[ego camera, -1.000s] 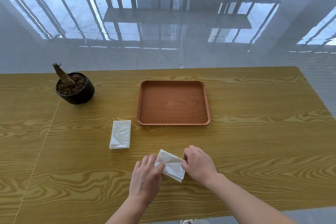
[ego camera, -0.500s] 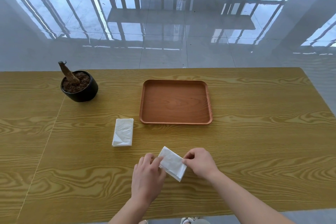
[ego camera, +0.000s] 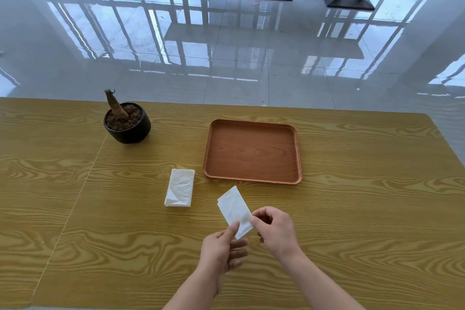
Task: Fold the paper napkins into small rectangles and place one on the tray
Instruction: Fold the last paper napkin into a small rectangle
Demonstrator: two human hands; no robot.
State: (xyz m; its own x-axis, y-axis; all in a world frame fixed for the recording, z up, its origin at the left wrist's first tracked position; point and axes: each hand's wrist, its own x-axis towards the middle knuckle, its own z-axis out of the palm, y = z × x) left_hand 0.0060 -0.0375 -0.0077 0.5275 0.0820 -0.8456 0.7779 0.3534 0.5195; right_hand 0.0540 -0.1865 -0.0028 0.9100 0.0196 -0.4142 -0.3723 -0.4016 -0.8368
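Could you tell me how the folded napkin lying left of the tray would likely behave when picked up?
The folded napkin looks thin and creased, probably light and floppy. Lying flat on the table, it should not roll. Its layered edges might spring open if pinched by one corner.

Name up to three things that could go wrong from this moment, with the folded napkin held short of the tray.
1. The held napkin is pinched only at its near end by the left hand and right hand; its free end could spring open.
2. The tray lies beyond it; a loose drop might land on the rim or table.
3. The other napkin lies close on the left; a sweeping hand could disturb it.
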